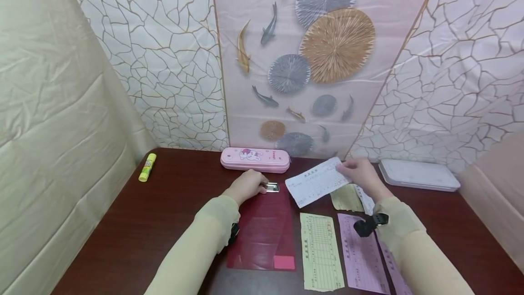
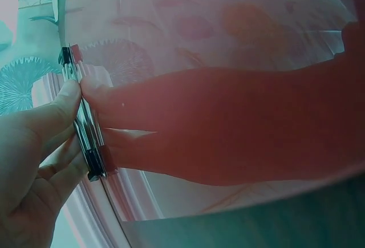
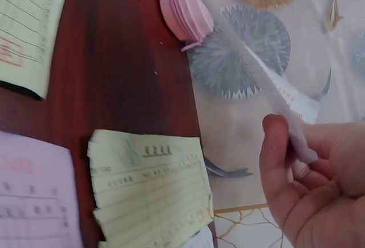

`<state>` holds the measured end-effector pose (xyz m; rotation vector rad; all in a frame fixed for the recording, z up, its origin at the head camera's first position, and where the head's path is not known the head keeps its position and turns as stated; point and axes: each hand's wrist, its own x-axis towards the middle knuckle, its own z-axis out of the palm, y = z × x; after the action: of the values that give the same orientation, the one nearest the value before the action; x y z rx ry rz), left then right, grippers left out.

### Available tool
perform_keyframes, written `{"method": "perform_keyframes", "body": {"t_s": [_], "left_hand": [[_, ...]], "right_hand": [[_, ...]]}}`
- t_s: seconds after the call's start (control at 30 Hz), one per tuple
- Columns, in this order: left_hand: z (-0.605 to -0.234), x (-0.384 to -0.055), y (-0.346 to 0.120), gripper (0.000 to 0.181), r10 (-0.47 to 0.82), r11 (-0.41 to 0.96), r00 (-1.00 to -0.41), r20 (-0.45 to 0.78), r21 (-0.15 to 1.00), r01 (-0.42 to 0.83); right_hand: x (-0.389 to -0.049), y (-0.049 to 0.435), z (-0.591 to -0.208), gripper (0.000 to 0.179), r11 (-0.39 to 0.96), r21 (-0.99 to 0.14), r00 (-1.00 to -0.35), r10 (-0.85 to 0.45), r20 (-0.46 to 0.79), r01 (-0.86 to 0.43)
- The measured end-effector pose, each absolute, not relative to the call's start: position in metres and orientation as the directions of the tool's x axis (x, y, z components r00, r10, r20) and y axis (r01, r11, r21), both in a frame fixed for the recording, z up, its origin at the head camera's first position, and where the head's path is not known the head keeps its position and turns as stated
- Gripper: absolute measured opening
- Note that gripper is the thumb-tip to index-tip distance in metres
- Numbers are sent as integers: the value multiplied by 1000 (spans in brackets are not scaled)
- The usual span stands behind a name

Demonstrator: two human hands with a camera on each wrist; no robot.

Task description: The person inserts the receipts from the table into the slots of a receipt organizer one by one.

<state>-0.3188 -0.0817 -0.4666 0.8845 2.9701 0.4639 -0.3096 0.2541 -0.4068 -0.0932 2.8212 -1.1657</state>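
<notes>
A translucent red clipboard point(image 1: 262, 229) lies on the table in the head view, its metal clip point(image 1: 272, 187) at the far end. My left hand point(image 1: 247, 185) pinches that clip between thumb and fingers; the left wrist view shows the clip point(image 2: 91, 128) edge-on, with the hand mirrored in the glossy red sheet. My right hand point(image 1: 362, 175) holds a white printed slip point(image 1: 316, 182) by its right end, raised and tilted just right of the clip. In the right wrist view, thumb and fingers pinch the slip, seen nearly edge-on.
A yellow slip point(image 1: 321, 251) and purple slips point(image 1: 362, 254) lie right of the clipboard. Another yellow slip point(image 1: 347, 198) lies below the right hand. Behind stand a pink pencil case point(image 1: 254, 160) and a white flat case point(image 1: 419, 175). A glue stick point(image 1: 147, 167) is at far left.
</notes>
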Motion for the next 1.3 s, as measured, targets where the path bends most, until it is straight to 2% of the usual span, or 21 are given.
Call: {"method": "perform_keyframes", "body": {"t_s": [0.3,0.53,0.77,1.1,1.3], "left_hand": [[-465,-318,-81,4,539,801,-840,66,267,535],[-462,-319,-80,6,522,817,-852,45,260,515],[-461,-318,-79,5,510,814,-859,53,294,501],[-462,-316,-77,9,451,849,-892,-6,312,427],[-460,-313,-77,8,456,848,-890,-5,305,433]], "right_hand": [[-288,242,-417,44,584,-804,-979,-75,-188,110],[-275,220,-427,37,517,-841,-972,-66,-226,161],[-263,196,-442,38,408,-880,-962,-14,-274,245],[-250,163,-454,27,356,-899,-961,-10,-276,254],[-250,152,-461,30,337,-902,-955,-32,-296,269]]}}
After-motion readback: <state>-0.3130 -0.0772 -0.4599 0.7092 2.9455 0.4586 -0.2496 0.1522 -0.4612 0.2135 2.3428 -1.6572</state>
